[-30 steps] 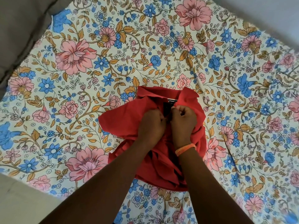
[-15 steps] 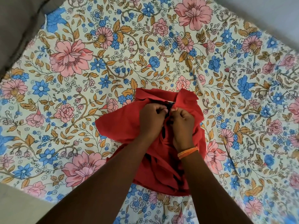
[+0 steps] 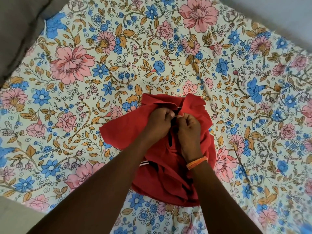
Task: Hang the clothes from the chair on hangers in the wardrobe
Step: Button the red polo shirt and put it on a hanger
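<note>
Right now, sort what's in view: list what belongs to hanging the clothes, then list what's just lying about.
Belongs to the job:
- red shirt, bunched on the bed
- left hand, pinching the shirt near its collar
- right hand, pinching the shirt beside it

Just lying about:
- flowered bedsheet
- grey pillow at the top left corner
- orange wristband on the right wrist

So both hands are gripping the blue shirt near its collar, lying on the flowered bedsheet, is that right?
Not quite: the shirt is red, not blue, as the head view shows. The rest holds: the left hand and the right hand both have their fingers curled into the fabric near its collar, and it lies on the flowered bedsheet.
</note>
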`<state>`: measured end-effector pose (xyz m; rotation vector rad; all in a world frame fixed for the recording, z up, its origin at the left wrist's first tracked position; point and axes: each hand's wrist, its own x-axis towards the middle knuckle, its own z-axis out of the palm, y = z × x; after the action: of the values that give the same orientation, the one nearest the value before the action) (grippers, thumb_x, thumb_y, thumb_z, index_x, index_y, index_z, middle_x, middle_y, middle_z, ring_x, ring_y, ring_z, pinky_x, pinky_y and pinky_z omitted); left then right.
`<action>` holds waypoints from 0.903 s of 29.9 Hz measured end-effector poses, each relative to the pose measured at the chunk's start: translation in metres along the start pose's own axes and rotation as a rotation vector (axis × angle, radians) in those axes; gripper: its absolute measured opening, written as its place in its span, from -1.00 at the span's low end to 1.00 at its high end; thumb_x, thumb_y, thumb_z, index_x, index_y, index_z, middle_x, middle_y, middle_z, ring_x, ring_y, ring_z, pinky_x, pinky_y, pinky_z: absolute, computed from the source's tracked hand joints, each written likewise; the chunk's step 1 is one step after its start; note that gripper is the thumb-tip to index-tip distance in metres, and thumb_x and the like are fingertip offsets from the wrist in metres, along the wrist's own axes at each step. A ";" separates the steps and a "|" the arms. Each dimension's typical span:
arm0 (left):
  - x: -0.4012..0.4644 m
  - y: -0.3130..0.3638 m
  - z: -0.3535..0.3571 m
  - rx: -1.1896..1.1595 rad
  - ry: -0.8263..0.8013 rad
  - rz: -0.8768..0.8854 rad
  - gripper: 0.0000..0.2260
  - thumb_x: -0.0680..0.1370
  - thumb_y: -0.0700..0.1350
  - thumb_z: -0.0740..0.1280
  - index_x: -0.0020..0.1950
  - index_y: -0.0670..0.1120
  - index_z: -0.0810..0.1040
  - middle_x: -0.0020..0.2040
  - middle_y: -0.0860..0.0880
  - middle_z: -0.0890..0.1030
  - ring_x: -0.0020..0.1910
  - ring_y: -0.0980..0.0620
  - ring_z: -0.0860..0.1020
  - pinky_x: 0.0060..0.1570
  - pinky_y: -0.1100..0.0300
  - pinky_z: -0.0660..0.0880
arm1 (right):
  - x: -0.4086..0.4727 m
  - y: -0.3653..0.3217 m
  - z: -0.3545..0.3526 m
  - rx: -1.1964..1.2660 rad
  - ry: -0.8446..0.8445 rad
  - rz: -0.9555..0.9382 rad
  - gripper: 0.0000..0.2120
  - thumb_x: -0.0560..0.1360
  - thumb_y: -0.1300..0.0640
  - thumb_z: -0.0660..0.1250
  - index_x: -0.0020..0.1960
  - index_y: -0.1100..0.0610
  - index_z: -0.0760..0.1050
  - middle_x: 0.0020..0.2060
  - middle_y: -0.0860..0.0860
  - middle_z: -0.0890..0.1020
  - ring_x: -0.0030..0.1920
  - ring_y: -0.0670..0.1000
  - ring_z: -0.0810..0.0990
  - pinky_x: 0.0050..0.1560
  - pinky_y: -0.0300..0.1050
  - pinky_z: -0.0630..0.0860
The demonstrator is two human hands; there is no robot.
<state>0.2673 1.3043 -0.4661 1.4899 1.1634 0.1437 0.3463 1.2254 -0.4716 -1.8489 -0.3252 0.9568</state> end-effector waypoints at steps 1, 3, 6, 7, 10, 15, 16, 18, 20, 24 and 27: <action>0.000 -0.001 0.001 -0.015 0.003 -0.006 -0.76 0.65 -0.17 0.23 -0.23 -0.06 0.45 -0.32 0.04 0.50 -0.33 0.10 0.48 -0.29 0.22 0.36 | 0.000 0.000 0.000 0.002 -0.006 -0.006 -0.72 0.57 0.12 0.26 -0.12 0.37 0.46 -0.34 0.27 0.49 -0.33 0.07 0.37 -0.32 0.00 0.33; -0.002 -0.003 0.002 -0.050 0.010 -0.012 -0.78 0.65 -0.17 0.22 -0.19 -0.11 0.49 -0.30 0.00 0.52 -0.30 0.05 0.51 -0.22 0.12 0.43 | -0.002 -0.003 0.000 0.014 -0.003 -0.014 -0.74 0.55 0.13 0.28 -0.13 0.36 0.50 -0.30 0.34 0.52 -0.31 0.08 0.42 -0.30 0.01 0.38; -0.004 -0.004 0.000 -0.103 0.026 -0.014 -0.79 0.65 -0.18 0.22 -0.17 -0.09 0.52 -0.32 0.02 0.53 -0.33 0.09 0.51 -0.27 0.24 0.43 | -0.007 -0.009 -0.004 0.094 0.043 0.012 -0.80 0.59 0.24 0.28 -0.11 0.34 0.59 -0.32 0.16 0.58 -0.30 0.04 0.50 -0.32 -0.15 0.45; -0.005 -0.004 0.000 -0.123 0.031 -0.023 -0.80 0.65 -0.19 0.22 -0.15 -0.10 0.53 -0.32 0.03 0.54 -0.34 0.10 0.51 -0.29 0.28 0.43 | -0.007 -0.010 -0.007 0.120 0.051 0.028 -0.81 0.59 0.25 0.29 -0.09 0.33 0.62 -0.30 0.12 0.62 -0.29 0.02 0.53 -0.32 -0.19 0.47; -0.009 -0.004 0.001 -0.175 0.059 -0.047 -0.85 0.64 -0.20 0.25 -0.08 -0.13 0.58 -0.26 -0.03 0.62 -0.32 0.03 0.61 -0.29 0.19 0.56 | -0.008 -0.009 -0.012 0.128 0.013 0.046 -0.86 0.54 0.29 0.35 -0.11 0.21 0.69 -0.30 0.12 0.66 -0.26 0.01 0.57 -0.27 -0.17 0.51; -0.020 -0.001 -0.003 -0.330 0.091 -0.117 -0.86 0.62 -0.18 0.31 -0.04 -0.20 0.64 -0.17 -0.09 0.68 -0.26 -0.01 0.69 -0.27 0.11 0.66 | -0.012 -0.006 -0.010 0.077 0.002 0.020 -0.87 0.51 0.30 0.40 -0.15 0.16 0.70 -0.27 0.20 0.70 -0.27 0.07 0.59 -0.23 -0.05 0.54; -0.021 0.001 -0.004 -0.353 0.084 -0.126 -0.86 0.60 -0.16 0.35 -0.06 -0.21 0.64 -0.18 -0.10 0.68 -0.26 -0.03 0.70 -0.28 0.10 0.66 | -0.013 -0.005 -0.009 0.072 0.009 0.010 -0.89 0.51 0.29 0.40 -0.13 0.19 0.70 -0.26 0.24 0.69 -0.27 0.10 0.59 -0.22 0.00 0.54; -0.022 0.004 -0.005 -0.353 0.067 -0.114 -0.85 0.54 -0.13 0.44 -0.08 -0.23 0.65 -0.18 -0.13 0.69 -0.28 -0.04 0.70 -0.29 0.09 0.66 | -0.015 -0.004 -0.009 0.063 0.025 -0.012 -0.90 0.53 0.26 0.41 -0.10 0.25 0.68 -0.25 0.31 0.67 -0.29 0.12 0.58 -0.24 0.03 0.55; -0.023 0.004 -0.007 -0.303 0.059 -0.088 -0.83 0.51 -0.13 0.47 -0.06 -0.24 0.65 -0.18 -0.13 0.69 -0.29 0.00 0.70 -0.32 0.15 0.64 | -0.017 -0.003 -0.008 0.025 0.027 -0.047 -0.89 0.54 0.26 0.39 -0.08 0.30 0.67 -0.28 0.28 0.67 -0.32 0.07 0.59 -0.28 -0.04 0.56; -0.019 -0.003 -0.009 -0.172 0.050 -0.018 -0.85 0.59 -0.17 0.36 -0.15 -0.16 0.65 -0.22 -0.08 0.68 -0.27 0.03 0.68 -0.27 0.12 0.65 | -0.020 -0.003 -0.007 0.010 -0.006 -0.078 -0.92 0.52 0.29 0.41 -0.09 0.31 0.65 -0.28 0.19 0.69 -0.30 0.07 0.64 -0.25 -0.05 0.57; -0.017 -0.005 -0.002 0.014 0.098 0.020 -0.81 0.62 -0.13 0.28 -0.17 -0.11 0.57 -0.25 0.00 0.62 -0.28 0.02 0.62 -0.24 0.06 0.59 | -0.022 -0.003 -0.006 0.044 -0.003 -0.064 -0.91 0.53 0.29 0.40 -0.08 0.31 0.66 -0.26 0.19 0.70 -0.28 0.03 0.66 -0.23 -0.07 0.59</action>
<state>0.2546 1.2923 -0.4614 1.5211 1.2301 0.2248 0.3369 1.2099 -0.4578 -1.7869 -0.3611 0.9165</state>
